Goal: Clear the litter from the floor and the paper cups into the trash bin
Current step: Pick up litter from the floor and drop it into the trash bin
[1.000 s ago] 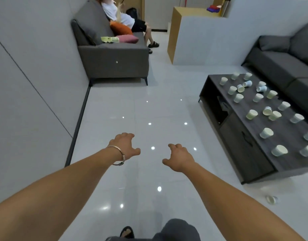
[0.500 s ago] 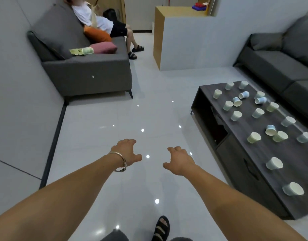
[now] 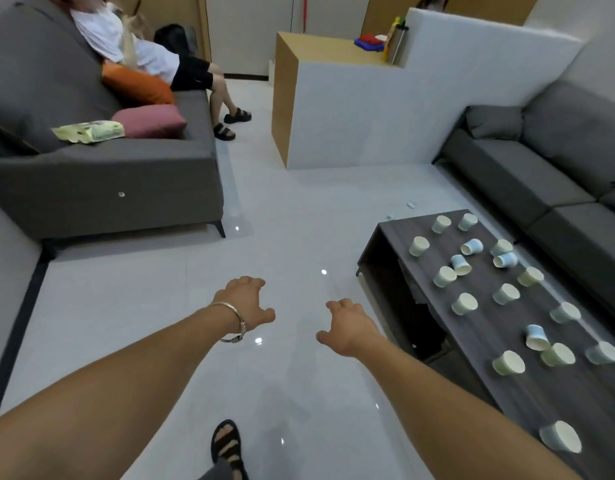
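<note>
While both arms reach forward over the glossy white floor [image 3: 153, 306], the left hand [image 3: 245, 301], with a metal bracelet [image 3: 231, 315] on its wrist, and the right hand [image 3: 351, 323] hover apart from each other, fingers loosely curled and holding nothing. The paper cups [image 3: 464, 303] lie scattered across the dark coffee table [image 3: 489, 329] on the right, several tipped on their sides. Two small white scraps of litter [image 3: 410, 204] lie on the floor just beyond the table's far end, near the grey sofa [image 3: 541, 174]. A sandalled foot [image 3: 226, 448] shows below.
</note>
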Tool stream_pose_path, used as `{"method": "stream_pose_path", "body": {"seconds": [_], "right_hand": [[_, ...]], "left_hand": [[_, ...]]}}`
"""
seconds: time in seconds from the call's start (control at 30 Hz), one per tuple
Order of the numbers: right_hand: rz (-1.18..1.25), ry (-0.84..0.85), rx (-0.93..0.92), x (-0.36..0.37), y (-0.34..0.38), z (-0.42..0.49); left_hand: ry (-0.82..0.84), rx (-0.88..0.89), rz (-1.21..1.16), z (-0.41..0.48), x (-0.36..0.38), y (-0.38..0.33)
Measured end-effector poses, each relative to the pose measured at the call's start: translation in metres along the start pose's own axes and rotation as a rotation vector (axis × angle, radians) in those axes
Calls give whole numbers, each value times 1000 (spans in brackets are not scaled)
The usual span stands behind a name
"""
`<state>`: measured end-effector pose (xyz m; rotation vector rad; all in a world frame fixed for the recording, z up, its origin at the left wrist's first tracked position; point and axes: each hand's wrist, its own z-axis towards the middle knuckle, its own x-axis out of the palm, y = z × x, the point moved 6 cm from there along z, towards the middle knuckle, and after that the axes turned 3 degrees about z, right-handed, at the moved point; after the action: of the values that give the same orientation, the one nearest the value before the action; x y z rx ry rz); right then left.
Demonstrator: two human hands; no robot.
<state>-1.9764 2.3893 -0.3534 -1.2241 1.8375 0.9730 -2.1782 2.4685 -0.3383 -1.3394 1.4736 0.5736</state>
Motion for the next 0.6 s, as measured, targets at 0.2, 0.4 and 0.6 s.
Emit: {"method": "stream_pose_path", "body": {"seconds": [0.2,0.4,0.6], "right_hand": [[127,-79,78,-69,3,106],[115,-59,146,-111,-25,214],[112,-27,139,-180,-63,333]], "left_hand": [[-29,100,59,125,-80,-10],[39,155,107,251,-106,-30],[55,117,109,380,-151,-50]]}}
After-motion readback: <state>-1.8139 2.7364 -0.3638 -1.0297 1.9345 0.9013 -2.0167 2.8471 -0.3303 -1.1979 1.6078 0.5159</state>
